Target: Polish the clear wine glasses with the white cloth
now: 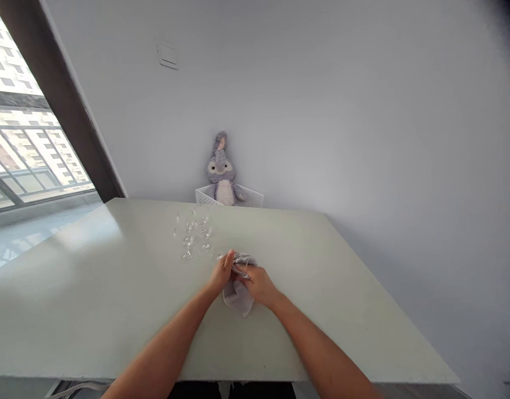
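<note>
A stemmed glass lies on its side between my hands above the table, its foot pointing left and its mouth toward the right. My left hand is closed around the glass, thumb up. Closed on a grey cloth, my right hand presses it at the mouth of the glass; the fingertips are partly hidden by the cloth and the rim. A loose part of the cloth hangs below both hands. Beyond my left hand, several clear stemmed glasses stand upright close together.
The pale table reaches toward a grey wall. A white perforated basket sits past its far edge, with a grey-purple plush rabbit in it. At the left is a window; a switch is on the wall.
</note>
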A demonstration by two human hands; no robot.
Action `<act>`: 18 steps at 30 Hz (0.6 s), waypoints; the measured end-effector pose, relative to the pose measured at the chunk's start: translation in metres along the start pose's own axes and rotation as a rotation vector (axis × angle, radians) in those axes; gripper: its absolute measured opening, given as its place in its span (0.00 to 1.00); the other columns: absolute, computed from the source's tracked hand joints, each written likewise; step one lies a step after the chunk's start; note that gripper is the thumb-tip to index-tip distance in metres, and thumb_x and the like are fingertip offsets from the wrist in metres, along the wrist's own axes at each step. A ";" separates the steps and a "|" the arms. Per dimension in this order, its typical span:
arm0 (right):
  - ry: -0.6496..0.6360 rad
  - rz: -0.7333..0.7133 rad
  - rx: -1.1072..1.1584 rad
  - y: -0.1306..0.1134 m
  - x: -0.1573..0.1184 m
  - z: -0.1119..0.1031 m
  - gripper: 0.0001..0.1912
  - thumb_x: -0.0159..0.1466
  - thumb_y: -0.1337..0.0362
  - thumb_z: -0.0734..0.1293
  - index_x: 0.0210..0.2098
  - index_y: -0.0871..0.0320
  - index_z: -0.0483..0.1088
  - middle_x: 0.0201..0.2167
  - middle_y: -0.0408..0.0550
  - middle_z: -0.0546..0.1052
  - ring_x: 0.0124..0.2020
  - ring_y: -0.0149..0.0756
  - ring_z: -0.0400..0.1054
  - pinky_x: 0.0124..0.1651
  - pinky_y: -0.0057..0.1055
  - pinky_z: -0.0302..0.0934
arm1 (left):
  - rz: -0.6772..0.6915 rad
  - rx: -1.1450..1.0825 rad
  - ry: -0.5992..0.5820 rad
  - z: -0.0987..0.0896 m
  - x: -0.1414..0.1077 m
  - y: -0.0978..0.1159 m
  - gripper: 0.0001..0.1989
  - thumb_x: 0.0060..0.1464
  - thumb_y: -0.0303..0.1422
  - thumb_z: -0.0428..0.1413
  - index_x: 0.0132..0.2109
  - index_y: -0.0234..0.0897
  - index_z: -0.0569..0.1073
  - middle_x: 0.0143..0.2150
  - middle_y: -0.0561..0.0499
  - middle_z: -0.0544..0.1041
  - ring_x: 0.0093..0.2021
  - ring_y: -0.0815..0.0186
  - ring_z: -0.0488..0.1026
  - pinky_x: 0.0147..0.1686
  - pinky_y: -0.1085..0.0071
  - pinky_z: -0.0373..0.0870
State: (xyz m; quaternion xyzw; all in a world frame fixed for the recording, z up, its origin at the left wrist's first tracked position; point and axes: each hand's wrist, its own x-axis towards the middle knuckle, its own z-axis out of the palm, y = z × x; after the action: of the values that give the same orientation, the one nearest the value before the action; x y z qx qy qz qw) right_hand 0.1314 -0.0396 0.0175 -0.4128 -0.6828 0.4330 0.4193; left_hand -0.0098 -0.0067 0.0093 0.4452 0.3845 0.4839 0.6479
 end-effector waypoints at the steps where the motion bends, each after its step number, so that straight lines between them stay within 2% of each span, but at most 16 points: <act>1: 0.020 0.052 0.111 0.001 0.001 -0.003 0.16 0.53 0.60 0.67 0.41 0.51 0.71 0.40 0.45 0.75 0.43 0.42 0.66 0.49 0.38 0.57 | 0.012 -0.022 -0.024 0.002 -0.002 0.001 0.15 0.48 0.37 0.55 0.42 0.35 0.73 0.32 0.49 0.75 0.33 0.63 0.71 0.29 0.74 0.66; 4: 0.043 0.179 0.531 -0.001 0.003 -0.010 0.20 0.53 0.55 0.66 0.43 0.58 0.69 0.34 0.48 0.75 0.35 0.38 0.69 0.40 0.33 0.62 | 0.100 -0.125 -0.128 0.008 -0.010 0.012 0.21 0.42 0.28 0.60 0.47 0.39 0.71 0.45 0.47 0.73 0.46 0.62 0.68 0.41 0.74 0.64; 6: 0.021 0.186 0.637 -0.004 0.002 -0.010 0.23 0.54 0.55 0.66 0.46 0.58 0.67 0.35 0.48 0.75 0.34 0.36 0.69 0.39 0.33 0.62 | 0.135 -0.167 -0.165 0.010 -0.013 0.019 0.22 0.40 0.25 0.61 0.46 0.38 0.72 0.46 0.46 0.72 0.48 0.61 0.67 0.45 0.73 0.63; 8: 0.012 0.131 0.492 -0.007 -0.001 -0.004 0.23 0.53 0.57 0.66 0.48 0.54 0.66 0.40 0.47 0.74 0.39 0.38 0.68 0.43 0.35 0.61 | 0.130 -0.152 -0.140 0.007 -0.013 0.023 0.20 0.41 0.27 0.60 0.46 0.37 0.72 0.40 0.46 0.75 0.41 0.61 0.70 0.40 0.72 0.66; 11: 0.027 0.003 0.088 -0.009 -0.005 0.006 0.22 0.53 0.61 0.66 0.49 0.48 0.66 0.47 0.44 0.71 0.50 0.42 0.62 0.53 0.39 0.53 | 0.064 -0.034 -0.067 0.001 -0.007 0.018 0.16 0.47 0.37 0.56 0.44 0.35 0.73 0.26 0.50 0.73 0.26 0.67 0.70 0.27 0.73 0.67; 13: 0.033 -0.049 -0.047 -0.007 -0.006 0.009 0.20 0.55 0.62 0.65 0.48 0.47 0.67 0.48 0.43 0.70 0.52 0.43 0.60 0.56 0.40 0.49 | 0.031 0.056 -0.051 -0.001 -0.003 0.012 0.17 0.49 0.41 0.53 0.42 0.34 0.74 0.24 0.51 0.72 0.23 0.68 0.68 0.23 0.74 0.66; 15: 0.045 -0.019 0.020 -0.005 -0.004 0.006 0.18 0.55 0.62 0.65 0.46 0.49 0.69 0.46 0.44 0.72 0.49 0.42 0.62 0.54 0.39 0.52 | 0.053 0.084 -0.080 -0.001 -0.003 0.008 0.18 0.50 0.40 0.53 0.45 0.36 0.72 0.30 0.49 0.74 0.29 0.66 0.70 0.26 0.74 0.67; 18: 0.087 0.155 0.382 -0.003 0.000 -0.004 0.17 0.55 0.60 0.65 0.44 0.55 0.69 0.38 0.47 0.75 0.38 0.39 0.69 0.43 0.36 0.61 | 0.141 0.043 -0.189 0.003 -0.006 0.010 0.23 0.47 0.34 0.57 0.52 0.41 0.67 0.41 0.48 0.73 0.41 0.63 0.69 0.37 0.73 0.67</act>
State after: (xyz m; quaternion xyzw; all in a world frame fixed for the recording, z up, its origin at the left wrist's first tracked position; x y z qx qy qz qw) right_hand 0.1347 -0.0394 0.0211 -0.3952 -0.5358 0.5673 0.4846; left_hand -0.0116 -0.0121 0.0196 0.5286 0.3000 0.4757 0.6359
